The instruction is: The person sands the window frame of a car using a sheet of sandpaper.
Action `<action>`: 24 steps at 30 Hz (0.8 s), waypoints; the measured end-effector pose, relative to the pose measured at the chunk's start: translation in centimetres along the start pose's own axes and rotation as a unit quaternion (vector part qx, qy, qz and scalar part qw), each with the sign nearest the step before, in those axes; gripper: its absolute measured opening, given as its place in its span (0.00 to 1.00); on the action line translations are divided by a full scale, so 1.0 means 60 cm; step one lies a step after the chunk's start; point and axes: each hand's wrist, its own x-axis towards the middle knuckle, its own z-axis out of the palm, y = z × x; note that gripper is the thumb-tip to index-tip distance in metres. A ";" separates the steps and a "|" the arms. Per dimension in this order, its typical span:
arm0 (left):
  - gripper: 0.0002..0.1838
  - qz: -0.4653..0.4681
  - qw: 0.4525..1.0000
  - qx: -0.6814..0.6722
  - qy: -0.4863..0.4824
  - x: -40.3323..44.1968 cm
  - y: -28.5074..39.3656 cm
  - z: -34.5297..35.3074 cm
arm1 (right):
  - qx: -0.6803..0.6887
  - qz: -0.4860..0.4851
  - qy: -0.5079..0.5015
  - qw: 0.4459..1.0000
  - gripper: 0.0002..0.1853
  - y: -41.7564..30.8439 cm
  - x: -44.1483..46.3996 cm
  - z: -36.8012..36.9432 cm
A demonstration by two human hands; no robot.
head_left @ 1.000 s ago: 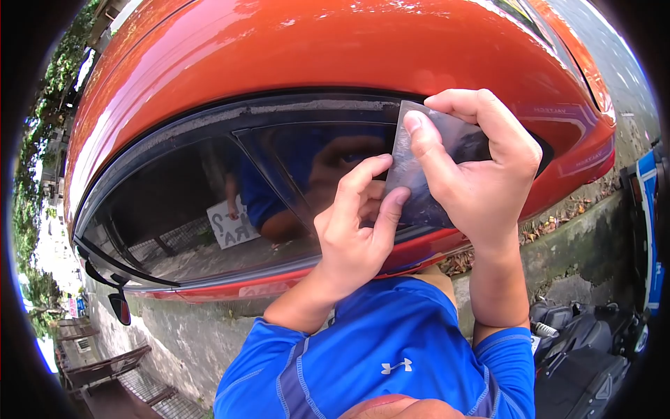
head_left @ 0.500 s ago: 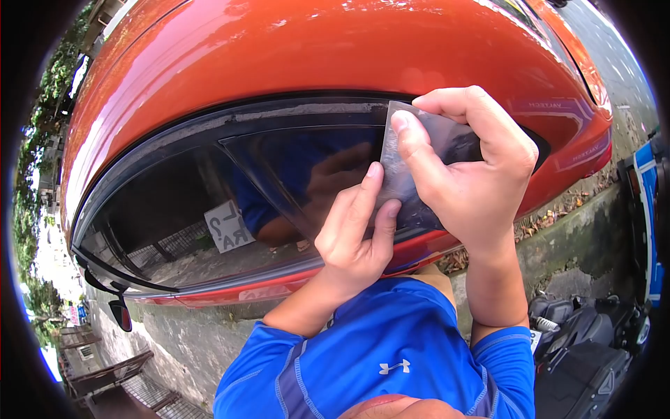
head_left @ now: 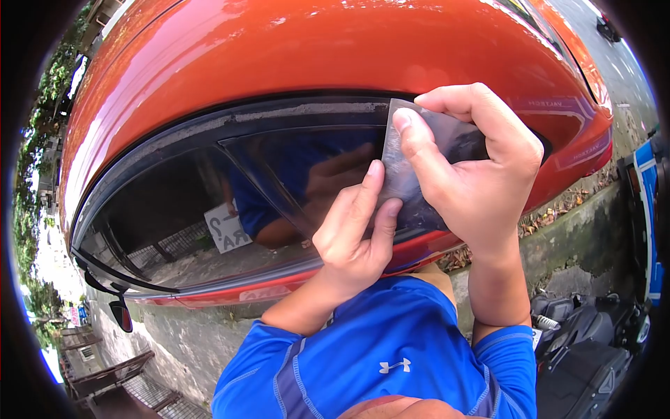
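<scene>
Both hands hold a clear, scuffed plastic sheet [head_left: 400, 167] in front of the dark side window [head_left: 188, 202] of an orange-red car [head_left: 293, 52]. My left hand [head_left: 352, 230] pinches the sheet's left edge low down between fingers and thumb. At the upper part, my right hand [head_left: 481, 167] grips it, thumb flat on the near face and index finger bent over the top edge. The sheet's right portion is hidden behind my right hand. Whether the sheet touches the glass I cannot tell.
A black side mirror [head_left: 121, 315] sticks out at the car's left end. Behind me run a concrete wall [head_left: 167, 342] and a gutter with dry leaves [head_left: 558, 222]. A parked motorcycle [head_left: 586, 342] stands at lower right. Another small vehicle [head_left: 608, 28] is on the road.
My right hand has shifted very slightly right, with the sheet's top edge. My left hand stays almost in place. A small dark vehicle has appeared on the road at upper right.
</scene>
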 end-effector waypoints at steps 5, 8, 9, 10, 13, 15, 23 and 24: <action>0.30 0.002 1.000 0.000 -0.004 0.003 0.000 -0.001 | 0.009 0.007 0.003 1.000 0.07 0.000 0.000 0.000; 0.29 0.004 1.000 -0.004 -0.007 0.001 -0.002 -0.001 | 0.008 0.005 0.002 1.000 0.07 0.003 0.000 -0.001; 0.29 0.002 1.000 -0.004 -0.006 0.001 -0.002 -0.001 | 0.007 0.006 0.004 1.000 0.07 0.002 -0.001 0.000; 0.29 -0.001 1.000 -0.004 -0.006 0.001 -0.002 -0.002 | 0.007 0.007 0.005 1.000 0.07 0.002 -0.001 0.002; 0.30 -0.010 1.000 0.000 -0.006 0.000 0.001 -0.002 | 0.004 0.008 0.001 1.000 0.07 0.001 0.000 0.001; 0.29 -0.001 1.000 0.003 -0.008 0.002 0.000 -0.002 | 0.007 0.013 0.001 1.000 0.08 0.000 -0.001 -0.001; 0.29 -0.005 1.000 -0.006 -0.012 0.002 0.002 -0.002 | 0.016 0.007 0.011 1.000 0.08 0.006 -0.002 -0.001; 0.29 -0.004 1.000 -0.006 -0.010 0.002 0.001 -0.002 | 0.015 0.005 0.008 1.000 0.08 0.004 0.000 0.001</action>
